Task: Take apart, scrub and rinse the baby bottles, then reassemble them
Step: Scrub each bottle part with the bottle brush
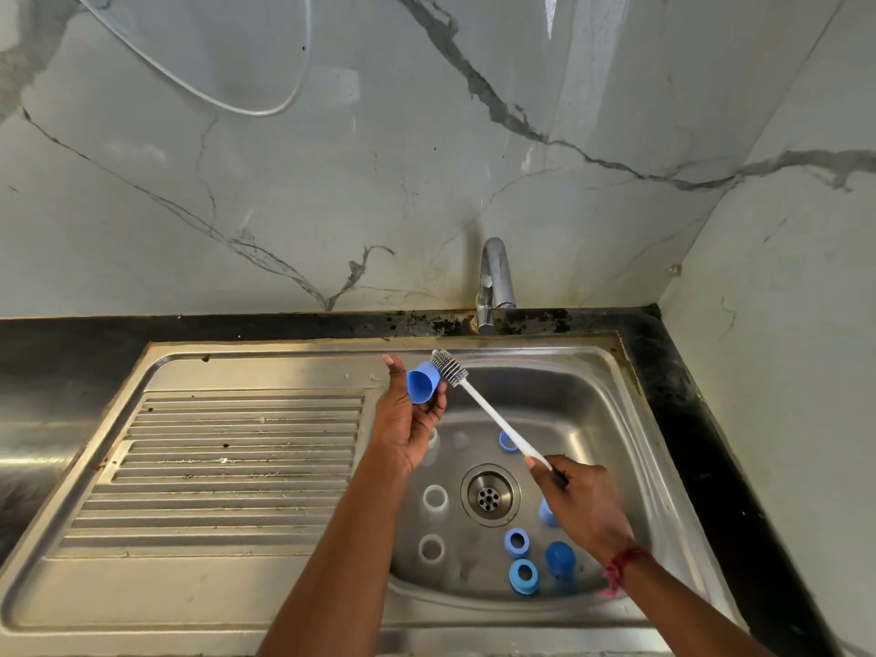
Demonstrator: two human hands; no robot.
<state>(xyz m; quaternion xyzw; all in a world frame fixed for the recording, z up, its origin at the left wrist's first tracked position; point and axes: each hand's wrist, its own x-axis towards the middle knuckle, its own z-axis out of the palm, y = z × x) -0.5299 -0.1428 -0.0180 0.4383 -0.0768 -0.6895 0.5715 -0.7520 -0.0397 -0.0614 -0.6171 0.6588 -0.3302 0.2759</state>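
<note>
Holding a blue cap (422, 382) up in the left hand (407, 422), fingers curled round it. Kept over the 11 o'clock corner of the sink (592, 372), presumably so drips land inside and not on the drainboard (237, 467). Gripping the brush (449, 368) near the handle's end with the right hand (580, 502), fist closed, probably for reach. Bristles at the cap's 2 o'clock, outside it; can't tell if actually touching. Down below: 2 clear bottles (435, 497) at 9 and 8 o'clock of the drain (490, 495), 2 rings (516, 542) at 5 o'clock, a second cap (560, 559) just beside. Parked there waiting, at a guess. Tap (493, 282) at 12 o'clock. Looks like mid-scrub, reassembly not started.
</note>
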